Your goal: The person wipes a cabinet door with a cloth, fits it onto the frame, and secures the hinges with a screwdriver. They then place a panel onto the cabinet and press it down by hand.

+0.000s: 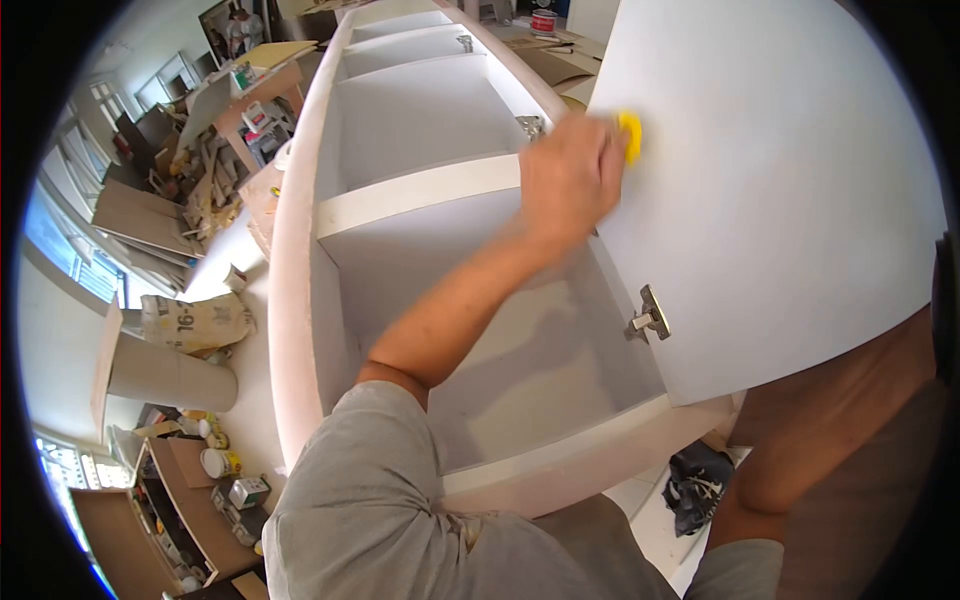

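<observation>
My left hand (568, 182), blurred by motion, is closed around a small yellow object (629, 138) whose kind I cannot make out. It is against or just in front of the inner face of a white cabinet door (770, 200), near the door's left edge. The door stands open from a long cabinet frame (420, 195) lying with its compartments facing up. A metal hinge (648, 314) joins the door to the nearest compartment. My right forearm (840, 430) reaches up behind the door on the right, and its hand is hidden.
More hinges (530, 127) sit along the frame's right side. On the left floor are a sack (200, 322), a cardboard-coloured cylinder (175, 375), paint tubs (218, 462) and scrap boards (150, 220). A black bag (697, 488) lies below the near end. Another person (243, 32) stands far back.
</observation>
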{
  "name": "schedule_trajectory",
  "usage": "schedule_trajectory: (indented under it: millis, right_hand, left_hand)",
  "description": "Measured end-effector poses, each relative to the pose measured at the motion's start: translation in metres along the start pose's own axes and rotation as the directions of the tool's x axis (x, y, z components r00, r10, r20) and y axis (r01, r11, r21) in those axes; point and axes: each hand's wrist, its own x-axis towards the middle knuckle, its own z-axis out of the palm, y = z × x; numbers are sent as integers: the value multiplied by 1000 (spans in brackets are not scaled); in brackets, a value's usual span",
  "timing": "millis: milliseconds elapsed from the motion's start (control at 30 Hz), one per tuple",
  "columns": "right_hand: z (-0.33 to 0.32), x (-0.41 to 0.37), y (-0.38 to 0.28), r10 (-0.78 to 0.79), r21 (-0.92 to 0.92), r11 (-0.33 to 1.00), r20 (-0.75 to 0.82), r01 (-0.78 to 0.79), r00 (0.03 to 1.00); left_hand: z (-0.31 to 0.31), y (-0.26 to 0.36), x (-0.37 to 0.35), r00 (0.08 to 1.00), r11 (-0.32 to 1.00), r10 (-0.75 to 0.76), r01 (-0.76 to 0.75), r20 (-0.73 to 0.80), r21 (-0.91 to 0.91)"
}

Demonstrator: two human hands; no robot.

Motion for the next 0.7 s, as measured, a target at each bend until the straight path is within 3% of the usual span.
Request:
schedule_trajectory:
  millis: [67,133,200,233,267,367,467,567,633,700]
  right_hand:
    - [-4,2,1,34,78,996,21,-35,999]
    - [-10,-4,0,296,353,894,1,-277,955]
    - [-12,-4,4,365,372,874,-77,-313,928]
    - [-11,-5,5,386,357,878,-138,-318,912]
    - [1,-6,2,375,286,909,-247,-303,894]
    - [11,-14,6,339,310,916,-249,-257,907]
    - [13,-19,10,331,338,911,-261,-235,907]
    - [14,-23,14,332,363,904,-268,-224,904]
    - [13,-24,17,330,377,901,-272,-215,904]
    - [11,-25,21,324,383,901,-280,-204,904]
  left_hand:
    - [-6,-19,57,979,981,-97,65,176,181]
    - [-16,-45,104,810,969,-231,142,540,202]
    - [-14,-71,112,575,902,-288,-105,766,418]
    - [-13,-81,106,435,843,-341,-249,833,476]
    - [-15,-89,91,376,831,-371,-273,849,484]
    - [-24,-109,39,228,834,-455,-229,861,502]
    - [-38,-121,5,298,807,-515,-146,804,572]
    - [-77,-136,-1,350,746,-503,-284,790,602]
    - [-117,-142,9,323,613,-705,-171,631,772]
    - [-157,-160,11,389,545,-700,-250,599,800]
